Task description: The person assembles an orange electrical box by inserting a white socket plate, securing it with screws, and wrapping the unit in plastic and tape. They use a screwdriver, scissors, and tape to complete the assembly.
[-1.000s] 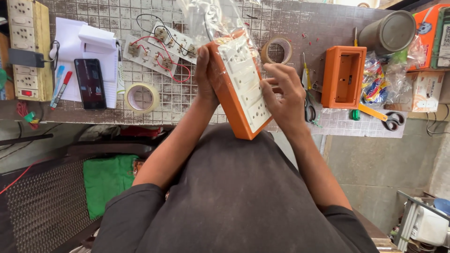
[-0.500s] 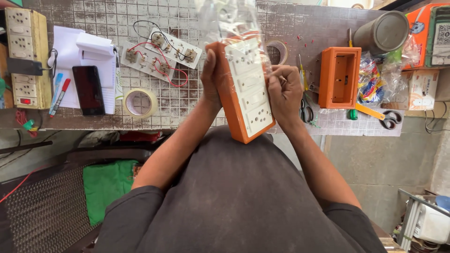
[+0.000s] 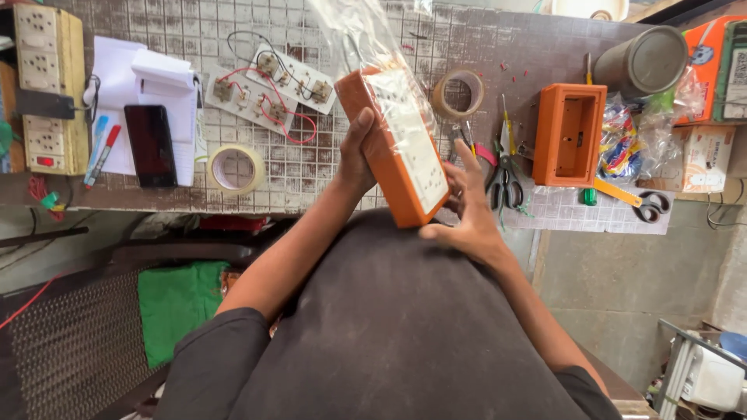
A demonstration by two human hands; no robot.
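Moved: orange switch box (image 3: 397,148) tilting further left, clear crinkly plastic bag (image 3: 366,31) sliding on.
L hand (image 3: 354,159): fingers gripping box's edge.
R hand (image 3: 467,210): fingers spread, steadying bottom.

A tiled workbench (image 3: 311,175) carries a yellow socket board (image 3: 43,85) at the left, white papers (image 3: 132,85) with a black phone (image 3: 152,145) and two pens (image 3: 101,152) on them, a roll of white tape (image 3: 236,169), a wired switch plate (image 3: 272,89), a brown tape roll (image 3: 459,93), scissors (image 3: 506,183), an empty orange box (image 3: 569,134) and a metal can (image 3: 642,62).
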